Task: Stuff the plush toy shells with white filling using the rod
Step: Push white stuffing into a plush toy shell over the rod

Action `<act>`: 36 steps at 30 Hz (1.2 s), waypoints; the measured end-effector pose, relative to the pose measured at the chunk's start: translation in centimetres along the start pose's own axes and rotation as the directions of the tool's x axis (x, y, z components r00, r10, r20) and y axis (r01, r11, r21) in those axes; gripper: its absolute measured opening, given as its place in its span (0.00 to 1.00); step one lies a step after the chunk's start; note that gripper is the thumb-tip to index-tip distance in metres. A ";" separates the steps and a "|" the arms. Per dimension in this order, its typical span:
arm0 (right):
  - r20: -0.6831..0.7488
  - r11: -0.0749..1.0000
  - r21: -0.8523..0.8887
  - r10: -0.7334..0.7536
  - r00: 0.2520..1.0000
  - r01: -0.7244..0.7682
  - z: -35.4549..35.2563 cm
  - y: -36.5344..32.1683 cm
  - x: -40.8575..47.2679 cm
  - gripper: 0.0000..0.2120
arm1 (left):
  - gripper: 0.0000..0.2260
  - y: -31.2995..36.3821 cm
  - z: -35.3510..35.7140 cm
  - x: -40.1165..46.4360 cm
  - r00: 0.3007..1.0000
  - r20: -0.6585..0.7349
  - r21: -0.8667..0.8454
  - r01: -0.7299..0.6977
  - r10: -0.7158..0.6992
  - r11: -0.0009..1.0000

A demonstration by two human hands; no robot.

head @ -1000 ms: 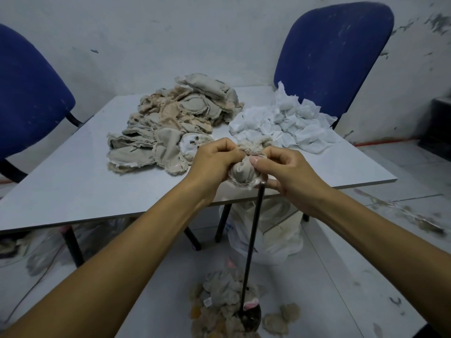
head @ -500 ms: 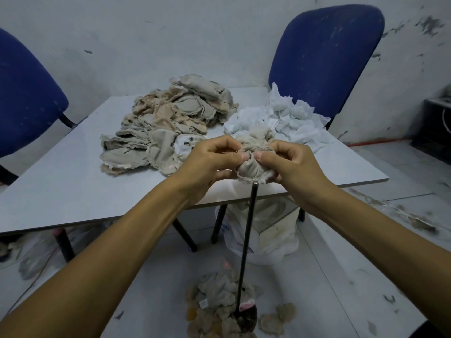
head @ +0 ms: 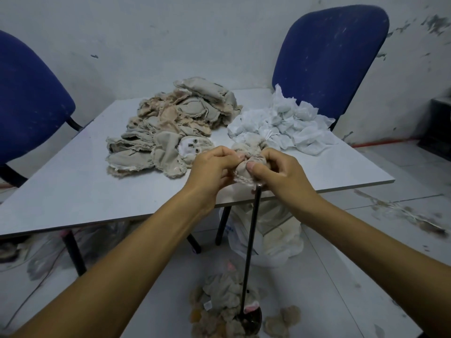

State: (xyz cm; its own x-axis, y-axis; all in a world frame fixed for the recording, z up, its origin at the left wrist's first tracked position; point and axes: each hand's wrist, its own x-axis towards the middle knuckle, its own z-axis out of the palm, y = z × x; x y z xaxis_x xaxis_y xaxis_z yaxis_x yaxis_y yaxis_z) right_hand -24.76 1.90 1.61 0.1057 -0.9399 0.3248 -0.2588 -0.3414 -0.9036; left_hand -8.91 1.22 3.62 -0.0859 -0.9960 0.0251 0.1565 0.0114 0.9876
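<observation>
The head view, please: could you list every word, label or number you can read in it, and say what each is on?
No text can be read.
White tag on a plush toy on the floor: too small to read.
Blue marks on the white plastic bag under the table: blurred, unreadable.

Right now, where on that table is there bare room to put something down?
The table is bare along its near-left side, between the beige shell pile and the front edge, and at the near-right corner below the white filling. The far middle is crowded with both heaps, and the left hand and right hand grip a shell at front centre.
</observation>
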 end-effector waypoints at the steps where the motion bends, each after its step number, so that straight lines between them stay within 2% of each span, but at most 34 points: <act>1: -0.031 1.000 0.003 -0.028 0.999 0.028 0.1 0.0 0.1 0.13 | 0.09 0.1 -0.1 0.1 0.999 0.002 0.026 -0.036 0.036 0.999; 3: -0.098 0.995 -0.003 -0.099 0.990 0.099 0.4 -0.3 0.2 0.10 | 0.09 0.6 -0.2 0.2 0.991 0.039 0.063 -0.128 0.126 0.990; 6: -0.166 0.991 0.020 -0.130 0.978 0.135 0.5 -0.8 0.6 0.11 | 0.05 1.6 -0.7 0.1 0.966 0.152 0.101 -0.224 0.208 0.969; 8: -0.153 0.990 0.044 -0.127 0.980 0.136 0.3 -0.9 0.9 0.11 | 0.05 1.9 -1.3 -0.3 0.952 0.203 0.167 -0.262 0.227 0.951; 10: -0.077 0.991 0.100 -0.080 0.994 0.087 0.3 -0.8 1.0 0.11 | 0.07 1.8 -1.9 -0.3 0.954 0.188 0.219 -0.274 0.235 0.936; 13: 0.107 0.981 0.184 0.036 0.994 -0.055 0.9 -0.4 0.7 0.09 | 0.10 1.1 -2.4 -0.3 0.987 0.106 0.166 -0.140 0.123 0.976; 15: 0.193 0.970 0.221 0.061 0.979 -0.104 0.8 -0.5 0.6 0.06 | 0.12 0.8 -2.8 -0.2 0.994 0.100 0.090 -0.046 0.036 0.995; 17: 0.292 0.962 0.251 0.034 0.956 -0.111 0.2 -0.7 0.6 0.05 | 0.14 0.7 -3.4 0.0 0.992 0.124 0.018 0.013 -0.015 1.000; 19: 0.342 0.984 0.164 0.013 0.940 -0.074 -0.6 -0.8 0.6 0.08 | 0.15 0.5 -3.7 0.1 0.989 0.140 -0.006 0.040 -0.038 0.999; 21: 0.298 0.999 0.041 0.015 0.954 -0.029 -0.8 -0.5 0.6 0.08 | 0.17 -0.1 -3.4 0.3 0.991 0.121 0.002 0.054 -0.054 0.999; 23: 0.210 0.999 -0.037 0.016 0.978 -0.008 -0.5 0.1 0.4 0.06 | 0.16 -0.8 -2.8 0.5 0.995 0.081 0.015 0.056 -0.057 0.998; 25: 0.124 0.993 -0.116 0.015 0.992 -0.001 0.0 0.7 0.2 0.07 | 0.14 -1.1 -2.0 0.5 0.997 0.040 0.040 0.059 -0.061 0.997; 31: -0.108 0.986 -0.138 0.081 0.991 -0.096 1.4 2.0 1.2 0.09 | 0.15 -2.4 -0.5 0.7 0.994 -0.091 0.198 -0.045 0.064 0.979; 34: -0.172 0.992 -0.083 0.084 0.982 -0.099 1.3 1.6 1.9 0.08 | 0.06 -2.3 -1.1 0.4 0.990 0.052 0.215 -0.142 0.134 0.966; 36: -0.164 0.993 -0.045 0.101 0.981 -0.110 1.1 1.5 2.3 0.09 | 0.06 -2.3 -1.9 0.3 0.975 0.134 0.333 -0.213 0.177 0.918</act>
State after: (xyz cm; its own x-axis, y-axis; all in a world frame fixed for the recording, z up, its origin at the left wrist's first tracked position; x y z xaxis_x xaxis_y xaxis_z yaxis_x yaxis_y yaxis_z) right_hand -23.86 -0.72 0.65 -0.0805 -0.9587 0.2729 -0.3118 -0.2358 -0.9204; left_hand -7.47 0.76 1.07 -0.1874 -0.9572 0.2204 -0.1661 0.2521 0.9534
